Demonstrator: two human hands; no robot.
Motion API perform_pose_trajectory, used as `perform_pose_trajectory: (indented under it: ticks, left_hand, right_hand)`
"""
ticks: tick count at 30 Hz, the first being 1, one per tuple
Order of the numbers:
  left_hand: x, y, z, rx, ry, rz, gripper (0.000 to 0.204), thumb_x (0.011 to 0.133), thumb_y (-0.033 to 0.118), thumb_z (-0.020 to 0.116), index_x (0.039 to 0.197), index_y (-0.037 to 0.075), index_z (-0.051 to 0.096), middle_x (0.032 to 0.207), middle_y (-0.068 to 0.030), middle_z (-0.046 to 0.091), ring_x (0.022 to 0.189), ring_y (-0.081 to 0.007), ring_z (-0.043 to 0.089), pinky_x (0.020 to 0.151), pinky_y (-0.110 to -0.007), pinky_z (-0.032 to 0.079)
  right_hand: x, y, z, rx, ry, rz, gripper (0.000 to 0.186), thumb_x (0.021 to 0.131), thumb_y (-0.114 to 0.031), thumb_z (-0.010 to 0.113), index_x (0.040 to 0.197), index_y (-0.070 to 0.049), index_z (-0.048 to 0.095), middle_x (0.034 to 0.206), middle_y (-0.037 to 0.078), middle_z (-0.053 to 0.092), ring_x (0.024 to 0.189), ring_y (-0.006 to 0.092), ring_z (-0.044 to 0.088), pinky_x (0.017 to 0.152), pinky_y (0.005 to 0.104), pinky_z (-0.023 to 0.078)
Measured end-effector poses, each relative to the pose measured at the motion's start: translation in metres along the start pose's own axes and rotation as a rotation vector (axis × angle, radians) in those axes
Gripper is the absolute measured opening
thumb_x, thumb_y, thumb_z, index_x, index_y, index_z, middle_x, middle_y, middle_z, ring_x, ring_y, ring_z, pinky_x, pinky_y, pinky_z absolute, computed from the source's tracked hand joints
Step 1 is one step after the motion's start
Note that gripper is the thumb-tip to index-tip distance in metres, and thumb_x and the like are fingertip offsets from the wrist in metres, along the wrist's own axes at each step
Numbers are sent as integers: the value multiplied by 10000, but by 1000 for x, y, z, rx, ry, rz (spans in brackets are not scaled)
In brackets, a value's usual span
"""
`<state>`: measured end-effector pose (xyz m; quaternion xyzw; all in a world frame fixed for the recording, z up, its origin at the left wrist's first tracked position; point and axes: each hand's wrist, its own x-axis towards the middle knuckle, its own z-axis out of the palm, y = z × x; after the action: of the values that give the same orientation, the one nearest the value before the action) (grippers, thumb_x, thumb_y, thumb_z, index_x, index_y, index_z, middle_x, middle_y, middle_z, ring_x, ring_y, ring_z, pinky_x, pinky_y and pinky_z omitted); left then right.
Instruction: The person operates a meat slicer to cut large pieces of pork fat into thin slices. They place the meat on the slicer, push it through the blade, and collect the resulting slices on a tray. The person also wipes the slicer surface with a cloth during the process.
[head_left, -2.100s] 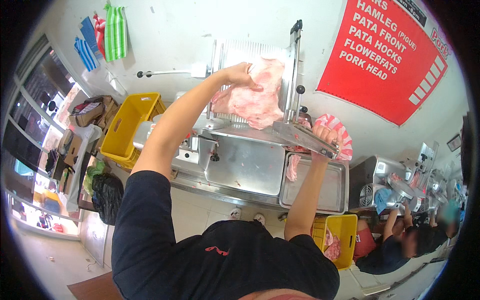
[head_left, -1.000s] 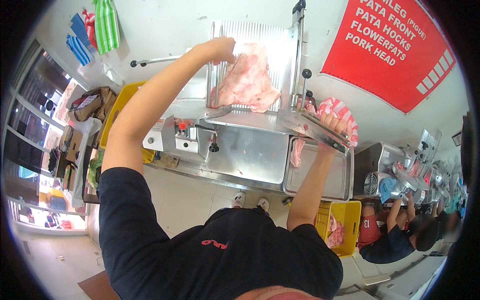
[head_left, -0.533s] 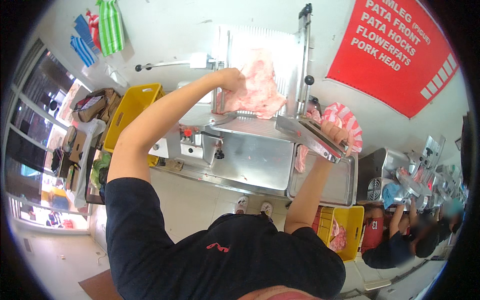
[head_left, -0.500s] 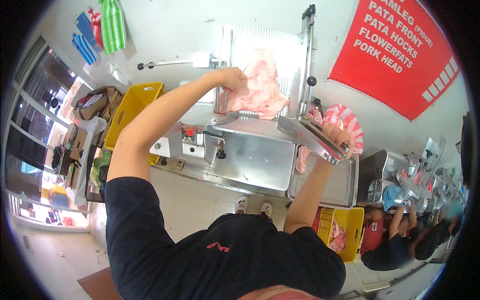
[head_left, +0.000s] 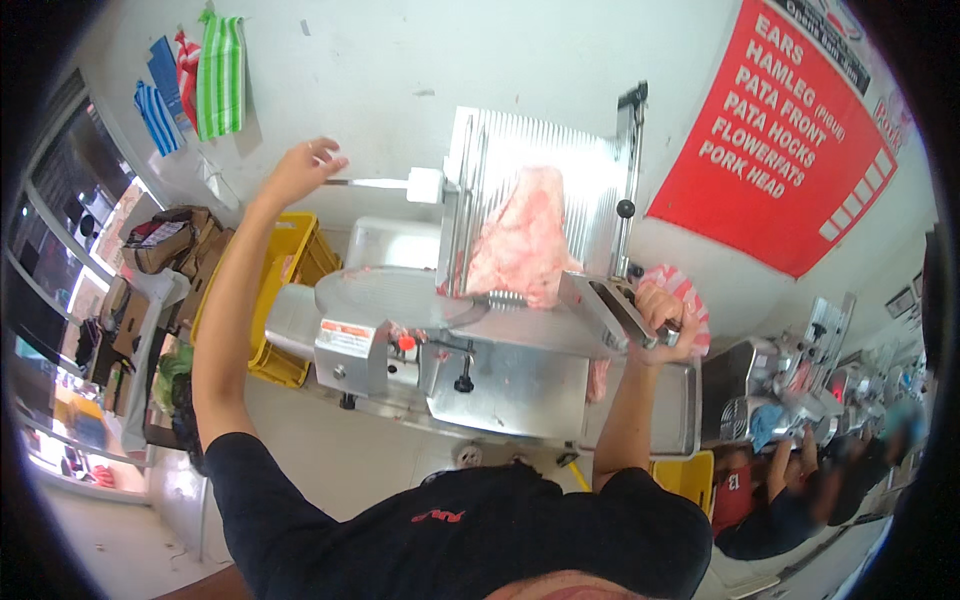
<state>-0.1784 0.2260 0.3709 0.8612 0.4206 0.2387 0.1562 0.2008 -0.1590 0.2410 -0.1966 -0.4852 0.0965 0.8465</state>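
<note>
A pale pink slab of fatty meat (head_left: 522,235) lies on the ribbed metal carriage (head_left: 590,165) of a meat slicer (head_left: 505,385). My left hand (head_left: 305,170) is raised at the left end of the slicer's thin metal rod (head_left: 375,184). Its fingers are bent but apart, and nothing shows in them; the rod's end is hidden behind the hand. My right hand (head_left: 668,312) is closed round the handle of a slotted metal meat pusher (head_left: 610,305), whose plate stands against the meat's lower right edge. The slicer's round blade cover (head_left: 385,300) is left of the meat.
Left of the slicer stands a yellow crate (head_left: 315,250). A metal tray (head_left: 680,400) and a red-striped bag (head_left: 675,285) are at the right, above another yellow crate (head_left: 685,478). Other people work at further slicers (head_left: 740,385) on the far right. Striped bags (head_left: 220,80) hang on the wall.
My left hand has let go of the meat and moved left to the rod's end. The meat now lies lower on the carriage, nearer the pusher. My right hand keeps its hold. The view has tilted upward.
</note>
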Motion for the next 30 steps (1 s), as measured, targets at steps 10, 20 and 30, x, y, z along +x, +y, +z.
perform_pose_trajectory:
  ticks: [10, 20, 30]
  left_hand:
    - [23, -70, 25, 869, -89, 231, 121, 824, 154, 651, 829, 124, 768, 919, -146, 721, 1084, -313, 640, 905, -509, 472]
    - [23, -104, 21, 511, 73, 212, 208, 755, 30, 628, 885, 88, 779, 851, -183, 711, 803, -376, 688, 756, -430, 562]
    - [9, -75, 14, -8, 15, 65, 257, 733, 3, 778, 986, 17, 740, 864, -91, 740, 751, -173, 685, 711, -294, 526]
  right_hand:
    - [175, 128, 59, -839, -165, -30, 401, 993, -188, 560, 658, 12, 654, 454, 33, 435, 440, 74, 398, 447, 307, 301]
    - [198, 203, 82, -1472, -358, -140, 435, 900, -361, 575, 636, -33, 685, 546, 178, 582, 507, 360, 589, 546, 464, 461]
    - [167, 190, 89, -1473, -419, -85, 369, 909, -332, 576, 689, -57, 688, 656, 165, 631, 650, 370, 614, 642, 500, 483]
